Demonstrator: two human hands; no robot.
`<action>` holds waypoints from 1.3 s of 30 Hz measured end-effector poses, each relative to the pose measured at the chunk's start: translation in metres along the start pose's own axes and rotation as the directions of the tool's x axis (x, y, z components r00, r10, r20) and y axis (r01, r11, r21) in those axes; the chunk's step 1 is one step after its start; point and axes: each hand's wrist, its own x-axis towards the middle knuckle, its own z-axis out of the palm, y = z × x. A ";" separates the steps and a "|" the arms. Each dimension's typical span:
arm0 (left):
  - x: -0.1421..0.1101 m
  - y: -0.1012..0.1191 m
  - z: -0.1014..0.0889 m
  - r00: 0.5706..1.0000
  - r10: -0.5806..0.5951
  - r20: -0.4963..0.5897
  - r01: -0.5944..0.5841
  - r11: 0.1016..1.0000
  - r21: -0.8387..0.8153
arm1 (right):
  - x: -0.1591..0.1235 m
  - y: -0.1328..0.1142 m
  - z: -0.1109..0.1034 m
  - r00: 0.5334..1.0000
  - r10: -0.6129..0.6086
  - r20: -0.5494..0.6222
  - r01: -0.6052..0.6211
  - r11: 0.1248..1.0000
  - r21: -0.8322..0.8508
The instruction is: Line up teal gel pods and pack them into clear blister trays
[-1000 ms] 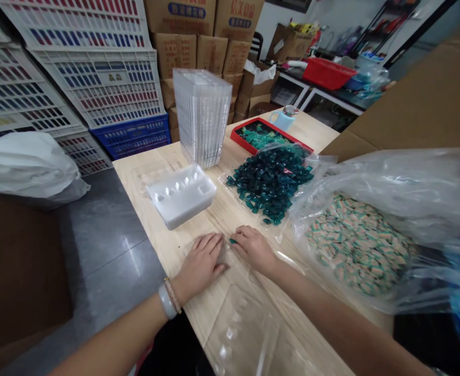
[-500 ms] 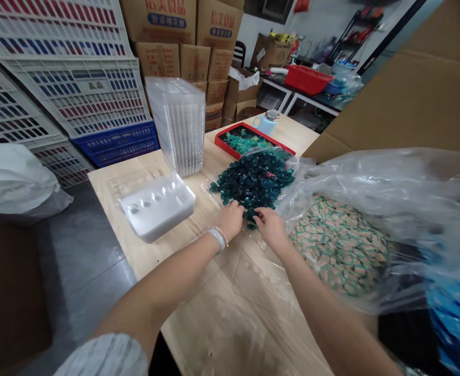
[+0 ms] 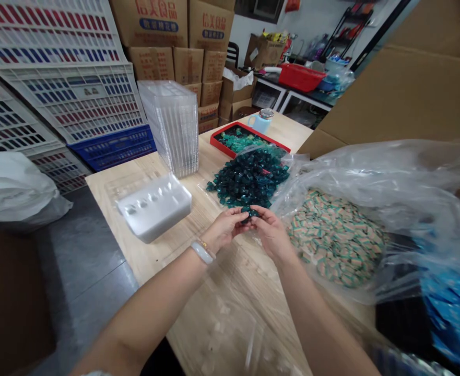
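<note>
My left hand (image 3: 226, 227) and right hand (image 3: 272, 234) are pinching a few dark green pieces (image 3: 249, 213) together, just before the heap (image 3: 249, 178); judging by its size, plenty is remaining to handle. The red tray (image 3: 219, 148) is holding lighter green pieces (image 3: 242, 138), the clear bag (image 3: 370, 169) striped pieces (image 3: 333, 240). I am not managing to tell whether anything is lying in the clear tray (image 3: 232, 331) nearest me.
</note>
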 end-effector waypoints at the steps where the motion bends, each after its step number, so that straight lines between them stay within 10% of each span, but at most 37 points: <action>1: -0.003 -0.002 0.000 1.000 -0.003 -0.014 0.003 1.000 0.005 | -0.003 0.000 0.002 1.000 -0.013 -0.021 0.013 1.000 0.003; 5: -0.012 -0.010 0.002 0.986 0.168 -0.005 -0.161 0.953 0.258 | -0.013 0.003 0.007 0.986 -0.106 -0.129 0.093 0.990 -0.103; 10: -0.026 -0.012 -0.004 0.966 0.239 0.102 -0.256 0.800 0.543 | -0.024 -0.001 0.003 0.997 -0.072 0.005 0.071 0.955 -0.289; 17: -0.047 -0.015 -0.006 0.979 0.180 0.091 -0.202 0.864 0.461 | -0.044 -0.018 0.004 0.940 -0.243 0.240 0.341 0.707 -0.620; 23: -0.071 -0.025 0.014 0.941 0.308 -0.137 -0.302 0.951 0.062 | -0.064 -0.008 0.037 0.978 -0.052 -0.204 0.047 0.998 -0.028; 28: -0.091 -0.019 0.013 0.969 0.202 -0.140 -0.223 0.963 -0.153 | -0.069 -0.007 0.051 0.977 0.129 -0.172 -0.077 0.957 0.281; 39: -0.127 -0.019 0.005 0.990 0.110 0.093 -0.088 0.973 -0.213 | -0.061 -0.005 0.038 0.951 0.242 -0.192 -0.176 0.935 0.309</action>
